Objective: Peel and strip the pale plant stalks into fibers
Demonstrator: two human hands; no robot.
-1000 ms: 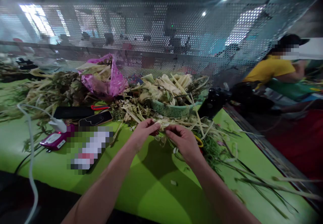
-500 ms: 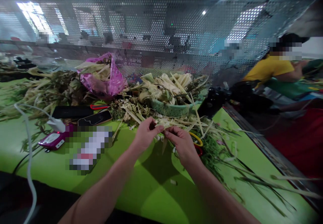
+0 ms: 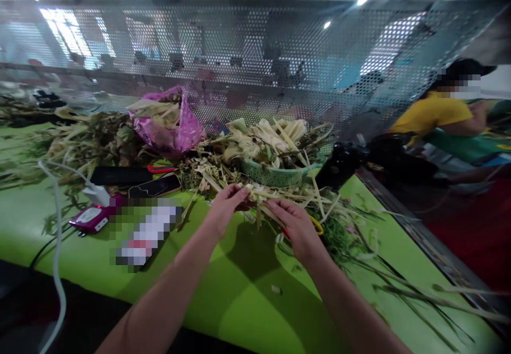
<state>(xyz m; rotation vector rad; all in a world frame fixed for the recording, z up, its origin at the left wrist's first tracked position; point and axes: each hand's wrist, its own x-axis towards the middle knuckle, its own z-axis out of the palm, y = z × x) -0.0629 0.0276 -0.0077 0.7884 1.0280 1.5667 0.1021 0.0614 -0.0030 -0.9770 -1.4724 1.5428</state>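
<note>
Over the green table (image 3: 223, 301), my left hand (image 3: 226, 205) pinches a small pale piece that looks like dried corn husk (image 3: 251, 190). A little to the right, my right hand (image 3: 293, 221) grips a thin husk strip (image 3: 272, 214) between thumb and fingers. The strip seems to run to the piece in my left hand, but the join is too small to make out. Behind my right hand lie scissors with yellow and red handles (image 3: 318, 225), partly hidden. Just beyond my hands stands a green basket (image 3: 275, 175) heaped with dried husks (image 3: 267, 138).
At left lie a purple power adapter (image 3: 92, 216) with a white cable, a phone (image 3: 155, 187), a red-handled cutter (image 3: 162, 169) and a blurred-out packet (image 3: 154, 231). A pink bag (image 3: 187, 128) of husks stands behind. Green strands (image 3: 339, 242) lie at right; a person in yellow (image 3: 439, 112) sits beyond.
My hands have drawn apart, the right one moving slightly to the right with the strip. The whole view has shifted a little.
</note>
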